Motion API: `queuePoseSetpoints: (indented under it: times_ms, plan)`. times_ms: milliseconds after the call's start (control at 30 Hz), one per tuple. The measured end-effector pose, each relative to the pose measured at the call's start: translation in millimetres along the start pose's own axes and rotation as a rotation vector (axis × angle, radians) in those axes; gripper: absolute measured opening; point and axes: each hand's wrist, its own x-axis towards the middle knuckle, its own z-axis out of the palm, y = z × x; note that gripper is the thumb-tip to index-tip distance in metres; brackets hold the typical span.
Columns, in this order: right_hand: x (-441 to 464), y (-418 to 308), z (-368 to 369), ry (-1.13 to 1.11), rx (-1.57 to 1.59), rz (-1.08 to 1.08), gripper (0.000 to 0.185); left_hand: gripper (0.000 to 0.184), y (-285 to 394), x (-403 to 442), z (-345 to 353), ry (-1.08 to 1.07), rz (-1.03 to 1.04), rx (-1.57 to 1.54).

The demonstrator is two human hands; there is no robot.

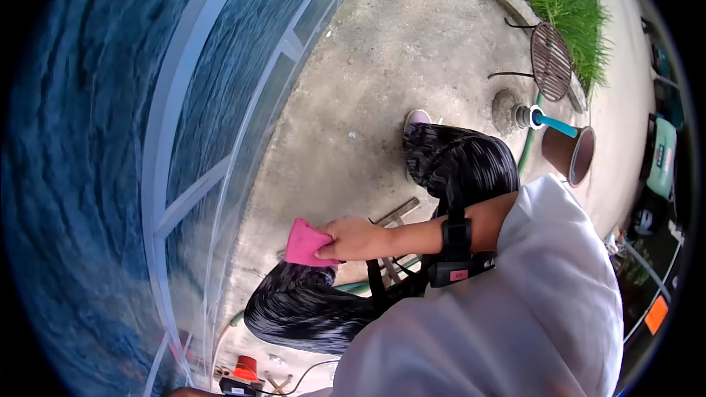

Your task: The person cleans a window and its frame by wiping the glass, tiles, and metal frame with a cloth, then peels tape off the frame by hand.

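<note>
My right hand (353, 239) reaches across the middle of the head view, fingers closed round a folded pink cloth (305, 242). The cloth hangs just over my knee in shiny black trousers (309, 305), short of the tall dark-blue glass panels (88, 162) with their pale frame (158, 169). A black band (457, 235) circles my right forearm. At the bottom edge only a sliver of my left hand (191, 392) shows; its fingers are cut off. Near it are an orange-red cup-like object (246, 367) and a black device with a cord (239, 387).
Rough concrete (353, 73) lies underfoot. Part of a small wooden frame (401, 209) shows between my legs. Towards the upper right are a round slatted stand (551, 62), a brown pot (570, 154), a blue pipe (557, 126), a green hose (526, 154) and grass (573, 7).
</note>
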Motion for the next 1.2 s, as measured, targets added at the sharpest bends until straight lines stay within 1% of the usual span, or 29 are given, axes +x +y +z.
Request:
queuePoseSetpoints:
  times_ms: [133,233,300,333,367,433,467,500,567,633,700,767,833,900,967,1000,1067,1100,1167,1200]
  plan:
    - [-24,29,-5,-0.109,-0.110,0.048,0.047,0.063,-10,-10,21,0.113,0.030,0.102]
    - [-35,30,-13,-0.146,-0.133,0.031,0.046,0.069,-18,-13,40,0.082,0.043,0.116]
    - [-41,35,-18,-0.157,-0.215,0.038,0.045,0.068,-16,-14,44,0.080,0.017,0.095]
    - [-48,41,-15,-0.130,-0.280,-0.046,0.044,0.068,-16,-14,38,0.079,0.020,0.074]
    - [-51,44,-13,-0.141,-0.275,-0.040,0.044,0.066,-19,-16,40,0.069,0.010,0.066]
    - [-54,46,-8,-0.080,-0.346,-0.096,0.040,0.066,-33,-20,44,0.085,0.047,0.045]
    - [-55,40,-9,-0.047,-0.287,-0.111,0.035,0.066,-30,-20,44,0.071,0.025,0.055]
    - [-55,37,-9,-0.062,-0.285,-0.116,0.035,0.066,-23,-21,44,0.068,0.035,0.068]
    - [-53,30,-10,0.094,-0.191,-0.232,0.032,0.066,-14,-20,40,0.077,0.015,0.090]
    - [-56,13,-15,0.108,-0.178,-0.272,0.030,0.066,-24,-14,38,0.091,0.020,0.082]
    - [-61,-4,-21,0.138,-0.060,-0.298,0.028,0.068,-12,-9,32,0.083,-0.021,0.066]
    - [-57,-5,-21,0.194,-0.062,-0.462,0.029,0.069,-2,-2,25,0.102,-0.040,0.083]
    - [-45,-15,-28,0.276,-0.151,-0.436,0.031,0.069,0,-6,32,0.091,-0.085,0.081]
    - [-42,-16,-33,0.391,-0.161,-0.507,0.034,0.067,-10,-12,35,0.098,-0.055,0.080]
    - [-43,-18,-44,0.433,-0.190,-0.422,0.035,0.065,-16,-14,36,0.095,-0.027,0.045]
    - [-42,-17,-47,0.457,-0.198,-0.457,0.035,0.065,-16,-15,36,0.080,-0.038,0.054]
    - [-37,-14,-52,0.545,-0.097,-0.371,0.034,0.063,-16,-22,38,0.020,-0.115,-0.016]
    - [-39,-9,-55,0.566,-0.104,-0.394,0.034,0.061,-10,-21,32,-0.027,-0.150,-0.040]
    - [-44,0,-61,0.602,-0.115,-0.347,0.037,0.060,0,-19,22,-0.088,-0.255,-0.205]
    - [-49,6,-63,0.630,-0.111,-0.368,0.037,0.060,21,-10,14,-0.055,-0.231,-0.308]
